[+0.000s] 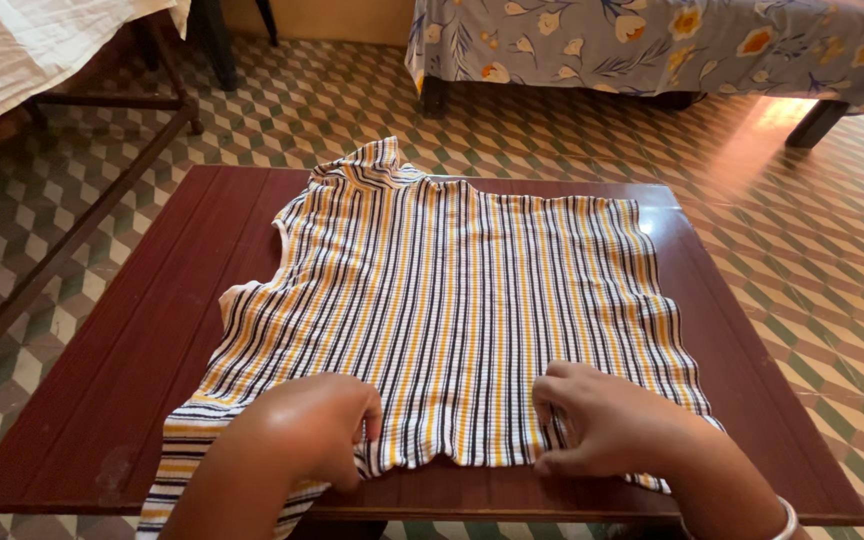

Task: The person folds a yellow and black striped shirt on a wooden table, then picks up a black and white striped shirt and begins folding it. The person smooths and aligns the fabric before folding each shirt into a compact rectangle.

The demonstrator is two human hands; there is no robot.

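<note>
On the brown table (132, 330), both hands' fingers (552, 392) pinch the striped top's (452, 300) near hem.

Warm, sharp daylight; tabletop (652, 225) glare.

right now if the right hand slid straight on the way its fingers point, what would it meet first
The right hand points leftward along the near hem of the yellow, white and black striped ribbed garment. Going straight on, it would likely meet the left hand first, with only striped cloth between them.
</note>
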